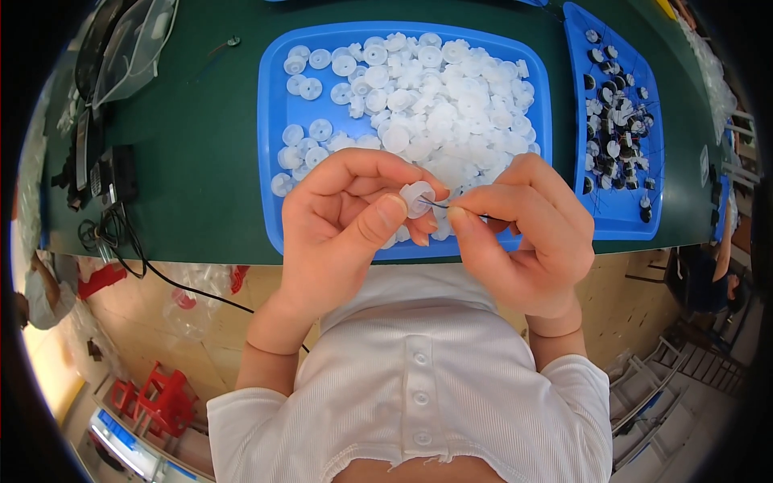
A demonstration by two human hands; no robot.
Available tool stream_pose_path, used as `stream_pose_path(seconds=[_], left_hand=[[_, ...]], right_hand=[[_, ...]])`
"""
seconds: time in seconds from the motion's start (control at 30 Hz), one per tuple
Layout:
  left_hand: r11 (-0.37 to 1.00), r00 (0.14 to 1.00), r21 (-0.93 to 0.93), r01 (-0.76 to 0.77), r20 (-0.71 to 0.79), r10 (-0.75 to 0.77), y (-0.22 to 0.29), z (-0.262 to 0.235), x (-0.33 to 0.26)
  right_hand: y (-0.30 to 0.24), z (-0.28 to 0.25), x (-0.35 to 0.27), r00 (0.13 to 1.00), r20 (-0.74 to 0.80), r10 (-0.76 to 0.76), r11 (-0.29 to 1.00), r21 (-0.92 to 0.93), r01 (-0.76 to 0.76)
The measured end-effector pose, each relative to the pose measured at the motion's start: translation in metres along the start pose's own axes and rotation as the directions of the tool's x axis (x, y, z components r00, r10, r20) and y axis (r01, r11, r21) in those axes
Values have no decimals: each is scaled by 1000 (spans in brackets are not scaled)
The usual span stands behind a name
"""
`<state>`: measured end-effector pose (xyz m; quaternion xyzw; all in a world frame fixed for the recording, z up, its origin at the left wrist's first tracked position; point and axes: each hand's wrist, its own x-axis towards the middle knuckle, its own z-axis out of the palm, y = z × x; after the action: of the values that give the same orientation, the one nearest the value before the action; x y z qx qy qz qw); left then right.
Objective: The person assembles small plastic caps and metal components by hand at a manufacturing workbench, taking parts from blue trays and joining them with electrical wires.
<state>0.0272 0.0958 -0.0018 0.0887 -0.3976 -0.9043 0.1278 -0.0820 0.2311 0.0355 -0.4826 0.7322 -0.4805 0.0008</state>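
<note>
Left hand (342,213) up over the near edge of the big blue tray (272,145), thumb and forefinger closed on a small white plastic disc (417,198), pinched by its rim. Right hand (527,233) right beside it, thumb and forefinger pressed together on a fine dark wire (439,204), tip aimed at the middle of the disc, just touching or about to — too small to tell. Both hands gripping, neither open.

Disc held in the air between the two hands, above the tray's front lip, not resting on anything. Looks featherlight, translucent, moulded, probably stiff enough for a firm pinch but smooth and likely slippery; rim hold the sensible spot, leaving the centre free. Easy to flick away with too much squeeze, by the look of it. Wire looks thin and springy, liable to bend or buckle if gripped far back; held close to the tip here, a good choice for control.

Behind the hands, a heaped pile of white discs (435,105) of the same kind filling the tray. Off to the right, a narrower blue tray (624,217) with black-and-white pieces (613,113) trailing thin wires. Green bench (201,137) under both trays, black cables (121,233) at the left edge.
</note>
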Motion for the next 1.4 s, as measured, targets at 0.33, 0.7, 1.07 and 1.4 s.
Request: stream_pose_path(seconds=[0.33, 0.7, 1.07, 1.4], left_hand=[[997, 1000, -83, 8, -10, -9, 1, 1, 0], [999, 995, 7, 40, -92, -39, 1, 4, 0], [995, 996, -90, 38, -81, -46, 0, 1, 1], [987, 991, -137, 88, -87, -100, 4, 0, 1]], right_hand=[[-2, 3, -1, 996, -51, -77, 990, -122, 70], [-1, 4, -2, 995, -82, -52, 990, -131, 41], [-2, 7, -3, 988, -56, -146, 971, -201, 132], [-2, 7, -1, 974, -45, -224, 949, -236, 207]])
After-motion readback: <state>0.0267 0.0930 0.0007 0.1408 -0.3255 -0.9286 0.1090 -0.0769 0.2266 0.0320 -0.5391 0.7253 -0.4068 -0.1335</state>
